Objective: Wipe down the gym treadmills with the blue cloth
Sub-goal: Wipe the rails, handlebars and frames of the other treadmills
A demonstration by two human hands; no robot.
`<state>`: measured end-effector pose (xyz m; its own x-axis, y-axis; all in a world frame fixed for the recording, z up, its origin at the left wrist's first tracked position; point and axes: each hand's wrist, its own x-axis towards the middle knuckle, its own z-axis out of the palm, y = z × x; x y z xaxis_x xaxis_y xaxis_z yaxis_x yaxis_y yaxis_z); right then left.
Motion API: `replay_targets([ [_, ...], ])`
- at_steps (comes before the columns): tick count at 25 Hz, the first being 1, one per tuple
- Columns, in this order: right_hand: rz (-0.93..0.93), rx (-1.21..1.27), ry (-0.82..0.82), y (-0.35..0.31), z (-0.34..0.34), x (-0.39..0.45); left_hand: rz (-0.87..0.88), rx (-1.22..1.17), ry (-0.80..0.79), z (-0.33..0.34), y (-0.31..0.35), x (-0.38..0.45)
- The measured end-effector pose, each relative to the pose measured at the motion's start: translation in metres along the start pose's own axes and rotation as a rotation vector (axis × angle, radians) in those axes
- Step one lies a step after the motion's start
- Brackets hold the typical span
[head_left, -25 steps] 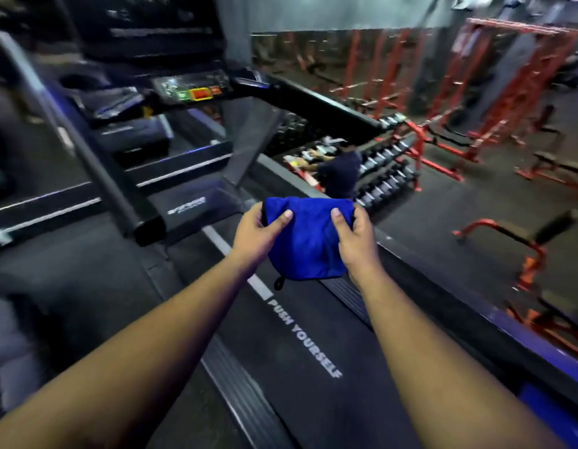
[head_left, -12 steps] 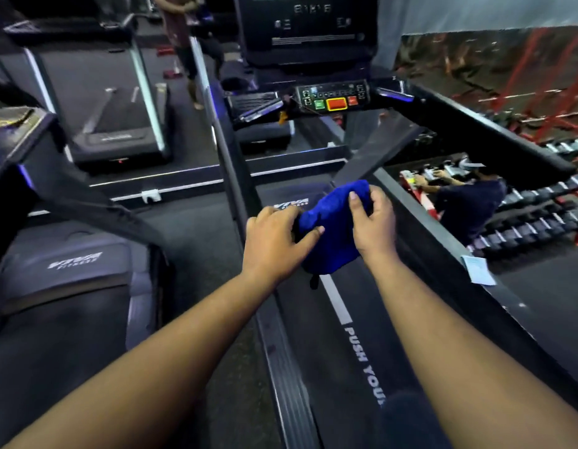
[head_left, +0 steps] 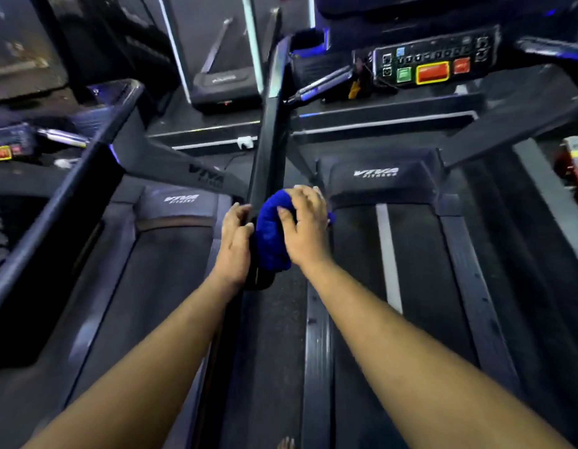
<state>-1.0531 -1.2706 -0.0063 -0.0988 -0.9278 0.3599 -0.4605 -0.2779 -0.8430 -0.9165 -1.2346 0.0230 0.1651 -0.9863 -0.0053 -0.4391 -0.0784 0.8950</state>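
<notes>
The blue cloth [head_left: 270,244] is bunched against the lower end of the dark upright post [head_left: 270,140] on the left side of the right-hand treadmill [head_left: 417,260]. My right hand [head_left: 306,234] lies over the cloth with its fingers curled round it, pressing it to the post. Just left of the post, my left hand [head_left: 233,247] has relaxed fingers resting on the post's edge and a thumb touching the cloth. The cloth's far side is hidden behind the post and my right hand.
The treadmill's console [head_left: 433,64] with green, red and orange buttons sits at the upper right. A second treadmill [head_left: 172,260] stands to the left, its slanted handrail [head_left: 70,202] close by. Another treadmill deck [head_left: 226,82] lies farther ahead. Toes [head_left: 286,443] show at the bottom edge.
My view has swung left and down toward the post. Both hands carried the cloth from mid-air over the belt onto the post. My left hand let go of the cloth and shifted to the post's left side.
</notes>
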Motion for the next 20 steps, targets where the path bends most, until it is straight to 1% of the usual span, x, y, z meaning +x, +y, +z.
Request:
replay_targets([
  [1,0.044,0.030,-0.092,-0.002,0.010,-0.001,-0.107,-0.035,0.008,0.001,0.003,0.002],
  [2,0.102,0.075,-0.185,-0.003,0.021,-0.002,-0.149,-0.039,-0.008,0.002,0.004,0.003],
  [3,0.181,0.152,-0.262,-0.005,0.031,-0.003,-0.139,-0.001,-0.037,0.003,0.004,0.003],
  [4,0.282,0.257,-0.302,-0.008,0.039,-0.003,-0.116,0.039,-0.059,0.005,0.003,0.003],
  [6,0.524,0.467,-0.280,-0.010,0.050,-0.010,-0.123,0.121,-0.057,0.006,0.002,0.004],
  [7,0.593,0.524,-0.263,-0.012,0.052,-0.019,-0.141,0.160,-0.050,0.007,0.002,0.005],
  [8,0.622,0.538,-0.262,-0.012,0.053,-0.032,-0.159,0.181,-0.060,0.006,0.001,0.007],
  [10,0.570,0.507,-0.301,-0.014,0.052,-0.052,-0.142,0.183,-0.087,0.006,-0.003,0.005],
  [13,0.536,0.532,-0.322,0.003,0.057,-0.024,-0.101,0.174,-0.084,0.005,-0.006,0.008],
  [15,0.642,0.602,-0.281,0.009,0.061,-0.005,-0.072,0.210,-0.083,0.005,-0.009,0.008],
  [16,0.700,0.651,-0.247,0.007,0.059,-0.010,-0.065,0.232,-0.089,0.006,-0.009,0.008],
  [17,0.728,0.645,-0.217,0.002,0.052,-0.027,-0.060,0.251,-0.093,0.006,-0.008,0.007],
  [18,0.713,0.608,-0.191,-0.006,0.044,-0.051,-0.054,0.261,-0.099,0.006,-0.007,0.006],
  [20,0.604,0.527,-0.225,-0.025,0.028,-0.099,-0.054,0.263,-0.110,0.005,-0.006,0.005],
])
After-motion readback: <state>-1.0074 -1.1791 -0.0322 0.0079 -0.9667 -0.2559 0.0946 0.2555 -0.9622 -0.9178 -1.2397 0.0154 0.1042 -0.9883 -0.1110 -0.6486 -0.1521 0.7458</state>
